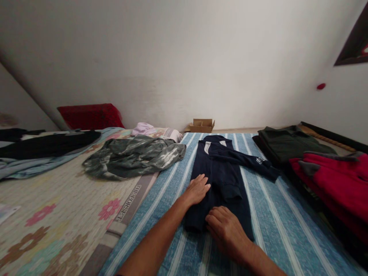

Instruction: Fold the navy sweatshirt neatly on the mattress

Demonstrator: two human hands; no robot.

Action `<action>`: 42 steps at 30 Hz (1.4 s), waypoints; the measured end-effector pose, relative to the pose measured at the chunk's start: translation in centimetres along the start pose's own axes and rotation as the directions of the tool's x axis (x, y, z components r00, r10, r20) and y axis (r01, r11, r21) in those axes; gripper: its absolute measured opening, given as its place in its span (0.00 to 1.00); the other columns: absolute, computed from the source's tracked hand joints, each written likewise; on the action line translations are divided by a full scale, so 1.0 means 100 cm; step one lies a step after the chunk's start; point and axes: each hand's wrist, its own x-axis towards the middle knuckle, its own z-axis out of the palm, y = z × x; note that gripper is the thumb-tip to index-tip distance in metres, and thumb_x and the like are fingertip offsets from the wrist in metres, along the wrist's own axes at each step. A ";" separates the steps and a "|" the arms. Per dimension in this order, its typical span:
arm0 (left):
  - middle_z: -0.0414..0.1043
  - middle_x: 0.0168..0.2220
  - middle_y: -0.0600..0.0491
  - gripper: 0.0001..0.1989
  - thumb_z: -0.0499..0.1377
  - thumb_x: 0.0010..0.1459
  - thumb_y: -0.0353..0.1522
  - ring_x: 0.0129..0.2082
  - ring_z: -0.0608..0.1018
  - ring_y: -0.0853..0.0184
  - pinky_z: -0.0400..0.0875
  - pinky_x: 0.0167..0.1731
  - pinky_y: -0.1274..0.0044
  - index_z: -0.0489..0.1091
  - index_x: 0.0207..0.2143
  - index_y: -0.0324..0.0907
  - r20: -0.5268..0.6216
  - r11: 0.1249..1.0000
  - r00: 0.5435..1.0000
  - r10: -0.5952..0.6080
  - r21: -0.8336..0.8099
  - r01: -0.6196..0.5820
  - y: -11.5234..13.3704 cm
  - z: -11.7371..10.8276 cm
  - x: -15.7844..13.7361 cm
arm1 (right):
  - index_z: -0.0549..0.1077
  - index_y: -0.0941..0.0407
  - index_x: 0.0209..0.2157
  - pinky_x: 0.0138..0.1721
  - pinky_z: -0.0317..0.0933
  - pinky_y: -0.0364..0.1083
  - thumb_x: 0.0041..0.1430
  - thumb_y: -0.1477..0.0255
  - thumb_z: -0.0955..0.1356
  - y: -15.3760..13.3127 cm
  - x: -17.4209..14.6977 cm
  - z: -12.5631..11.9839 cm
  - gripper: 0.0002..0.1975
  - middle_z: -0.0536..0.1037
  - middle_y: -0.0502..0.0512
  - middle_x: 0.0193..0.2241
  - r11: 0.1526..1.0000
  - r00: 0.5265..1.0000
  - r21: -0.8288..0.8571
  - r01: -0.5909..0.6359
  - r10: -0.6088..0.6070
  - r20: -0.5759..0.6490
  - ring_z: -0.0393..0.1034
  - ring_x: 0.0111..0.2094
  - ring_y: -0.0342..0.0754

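Navy garment on striped cover, two hands upon it

One navy garment [202, 168], long and narrow, laid lengthwise on a blue striped cover [156, 222], mid-scene; collar end far, white panels near the collar, one sleeve [247, 160] with white lettering stretched out to the right

One left hand [197, 190], resting on the garment's left side, fingers extended, grasping nothing

One right hand [227, 226], at the garment's near end, fingers curled against the cloth; whether it pinches the fabric cannot be told

To the left: one crumpled grey-green mottled garment [135, 157], across the edge of a floral blanket [66, 191]; black clothing [54, 145] farther left

To the right: one dark green folded garment [293, 142], far; one red-pink garment with grey parts [339, 180], nearer

Far side: one pale pink cloth [143, 128]; one small cardboard box [202, 125], open, near the wall [184, 57]
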 end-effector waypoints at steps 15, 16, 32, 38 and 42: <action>0.47 0.64 0.47 0.26 0.39 0.63 0.40 0.64 0.49 0.59 0.47 0.58 0.61 0.50 0.61 0.41 -0.090 0.988 0.992 -0.083 0.125 0.094 0.009 0.030 -0.001 | 0.67 0.57 0.31 0.34 0.55 0.47 0.55 0.82 0.62 -0.017 -0.024 0.029 0.07 0.69 0.55 0.30 0.986 0.993 -0.121 -0.116 0.113 -0.037 0.61 0.34 0.50; 0.47 0.64 0.47 0.26 0.39 0.63 0.40 0.64 0.50 0.59 0.48 0.58 0.61 0.50 0.61 0.41 -0.087 0.985 0.992 -0.092 0.136 0.103 0.011 0.027 -0.002 | 0.68 0.57 0.32 0.34 0.55 0.48 0.55 0.82 0.63 -0.018 -0.023 0.031 0.07 0.69 0.56 0.31 0.983 0.993 -0.142 -0.120 0.117 -0.029 0.61 0.34 0.50; 0.54 0.62 0.45 0.22 0.40 0.63 0.35 0.61 0.58 0.61 0.57 0.54 0.65 0.57 0.58 0.41 -0.213 0.907 0.954 -0.210 0.323 0.272 0.025 0.015 0.015 | 0.67 0.59 0.26 0.20 0.50 0.43 0.59 0.71 0.63 -0.010 0.013 0.026 0.08 0.67 0.55 0.25 0.917 0.992 -0.383 0.113 -0.085 0.089 0.60 0.25 0.47; 0.54 0.61 0.43 0.23 0.39 0.63 0.33 0.61 0.56 0.59 0.54 0.54 0.61 0.57 0.57 0.36 -0.263 0.908 0.935 -0.237 0.281 0.310 0.034 0.015 0.018 | 0.64 0.58 0.26 0.19 0.49 0.43 0.58 0.71 0.64 -0.007 0.010 0.030 0.08 0.66 0.52 0.23 0.898 0.986 -0.413 0.152 -0.167 0.000 0.59 0.24 0.45; 0.53 0.62 0.43 0.23 0.40 0.62 0.33 0.61 0.56 0.59 0.53 0.54 0.61 0.57 0.58 0.37 -0.279 0.907 0.930 -0.238 0.279 0.315 0.035 0.016 0.017 | 0.62 0.56 0.26 0.19 0.47 0.44 0.58 0.70 0.64 -0.008 0.006 0.031 0.09 0.65 0.51 0.22 0.893 0.979 -0.423 0.155 -0.196 -0.055 0.58 0.23 0.45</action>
